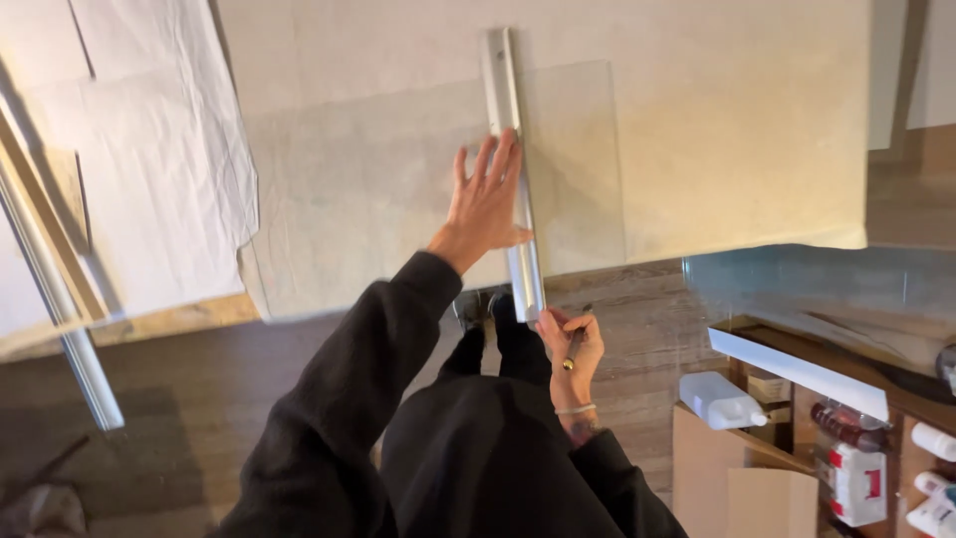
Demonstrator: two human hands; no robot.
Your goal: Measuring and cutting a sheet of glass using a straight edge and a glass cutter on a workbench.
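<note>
A clear glass sheet (378,189) lies on a table covered in pale paper (737,120). A long metal straightedge (503,90) runs across the glass from the far side to the near edge. My left hand (486,204) presses flat on the straightedge and the glass, fingers spread. My right hand (570,344) is at the near end of the straightedge, just past the table edge. It grips a thin pen-like cutting tool (576,347) with a brass tip.
White crumpled paper (149,149) and a metal bar (70,329) lie at the left. At the lower right stand a cardboard box (732,468), a white plastic jug (719,401), bottles (856,478) and a second glass pane (827,289). Wooden floor (647,339) below.
</note>
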